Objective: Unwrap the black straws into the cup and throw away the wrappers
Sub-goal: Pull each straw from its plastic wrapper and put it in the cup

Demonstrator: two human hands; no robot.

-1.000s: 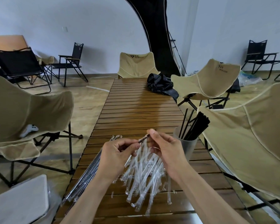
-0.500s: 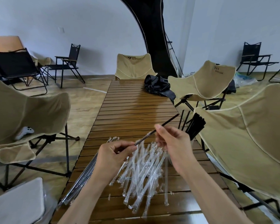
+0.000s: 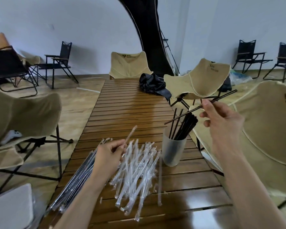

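Note:
My right hand (image 3: 220,119) pinches a bare black straw (image 3: 185,114) and holds it slanted in the air above the frosted cup (image 3: 172,152), which stands on the wooden slat table (image 3: 127,109) with several black straws in it. My left hand (image 3: 108,154) pinches an empty clear wrapper (image 3: 130,135) that points up and away. A pile of empty clear wrappers (image 3: 137,171) lies in front of me. A bundle of still-wrapped black straws (image 3: 74,184) lies at the table's left edge, partly under my left forearm.
Beige folding chairs stand close on both sides, one (image 3: 20,113) on the left and one (image 3: 269,134) on the right. A black bag (image 3: 153,85) lies at the table's far end. A white box (image 3: 10,207) sits at the lower left.
My right hand has drawn the black straw fully out of its wrapper and carried it up and to the right, over the cup. My left hand keeps the empty wrapper.

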